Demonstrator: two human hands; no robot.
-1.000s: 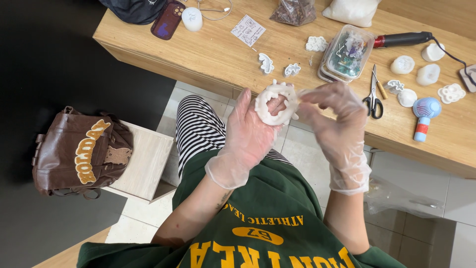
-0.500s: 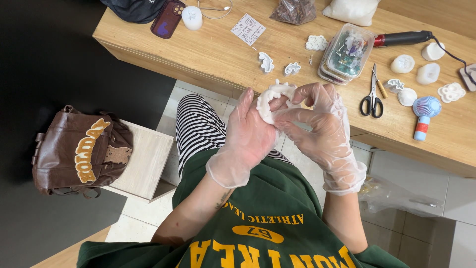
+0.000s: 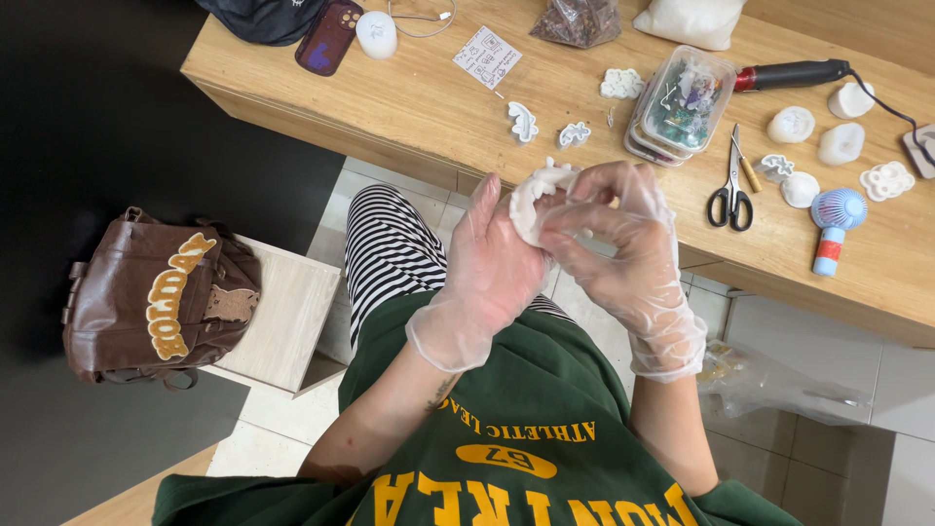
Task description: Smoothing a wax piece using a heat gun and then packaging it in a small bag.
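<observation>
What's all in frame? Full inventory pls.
clay piece: 1, white, held in both hands
clay shapes: several, white, on table
table: 1, wood, top
box: 1, clear, on table
scissors: 1, black, right of box
fan: 1, blue, table right
phone: 1, dark red, table left
bag: 1, brown, on stool
left hand: gloved, cups clay piece
right hand: gloved, pinches clay piece

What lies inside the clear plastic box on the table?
The clear plastic box holds small mixed bits, green, purple and white. Its lid and glare blur them, so their kind cannot be told.
</observation>
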